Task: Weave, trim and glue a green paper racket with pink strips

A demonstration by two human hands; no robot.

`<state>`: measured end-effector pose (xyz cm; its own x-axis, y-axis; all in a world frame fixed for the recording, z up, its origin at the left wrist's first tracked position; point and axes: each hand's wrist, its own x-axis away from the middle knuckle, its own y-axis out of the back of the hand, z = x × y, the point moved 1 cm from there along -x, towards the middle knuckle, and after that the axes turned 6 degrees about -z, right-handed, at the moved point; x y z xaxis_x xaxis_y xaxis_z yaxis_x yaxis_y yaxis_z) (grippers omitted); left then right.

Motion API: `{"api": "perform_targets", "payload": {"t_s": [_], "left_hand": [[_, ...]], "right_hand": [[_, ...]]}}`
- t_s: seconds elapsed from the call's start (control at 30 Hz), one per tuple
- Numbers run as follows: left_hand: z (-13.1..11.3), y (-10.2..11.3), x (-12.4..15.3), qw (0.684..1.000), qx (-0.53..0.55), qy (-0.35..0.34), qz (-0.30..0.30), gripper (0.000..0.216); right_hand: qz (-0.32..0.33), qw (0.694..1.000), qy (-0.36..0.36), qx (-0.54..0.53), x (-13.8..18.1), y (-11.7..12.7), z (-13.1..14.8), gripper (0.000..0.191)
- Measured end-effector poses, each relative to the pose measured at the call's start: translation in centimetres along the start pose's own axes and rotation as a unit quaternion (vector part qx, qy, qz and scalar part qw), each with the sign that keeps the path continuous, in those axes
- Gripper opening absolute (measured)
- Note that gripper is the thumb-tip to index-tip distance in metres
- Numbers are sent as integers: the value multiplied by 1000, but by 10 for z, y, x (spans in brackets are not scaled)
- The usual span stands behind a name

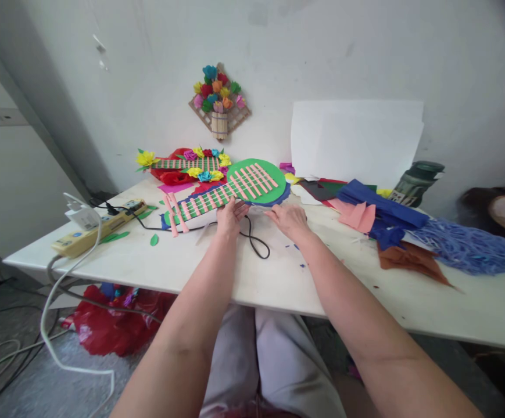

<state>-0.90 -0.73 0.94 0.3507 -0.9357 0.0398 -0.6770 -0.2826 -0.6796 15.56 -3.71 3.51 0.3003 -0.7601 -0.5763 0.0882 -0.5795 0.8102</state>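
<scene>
A green lute-shaped paper craft (212,200) with pale pink crossbars and long strings lies at a slant, its round end at the upper right. Blue crepe paper (278,199) shows along its lower edge. My left hand (232,216) holds the craft's lower edge near where the neck meets the round part. Just below the round end, my right hand (290,220) is closed in a pinch near the blue edge. What is between those fingertips is too small to make out. A black cord (256,247) loops on the table between my hands.
A flower-trimmed red and green paper instrument (186,165) lies behind. To the left is a power strip (99,229) with plugs; to the right are crepe paper pieces (378,203), shredded blue strands (470,247) and a dark green bottle (418,183). White sheets (357,139) lean against the wall.
</scene>
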Motion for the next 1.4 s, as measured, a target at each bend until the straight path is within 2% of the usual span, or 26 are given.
{"api": "perform_targets", "payload": {"t_s": [0.73, 1.4], "left_hand": [[-3, -2, 6, 1000, 11, -14, 21, 31], [-2, -4, 6, 1000, 6, -7, 12, 29]], "right_hand": [[43, 999, -7, 26, 1, 0, 2, 49], [65, 997, -36, 17, 1, 3, 3, 47]]}}
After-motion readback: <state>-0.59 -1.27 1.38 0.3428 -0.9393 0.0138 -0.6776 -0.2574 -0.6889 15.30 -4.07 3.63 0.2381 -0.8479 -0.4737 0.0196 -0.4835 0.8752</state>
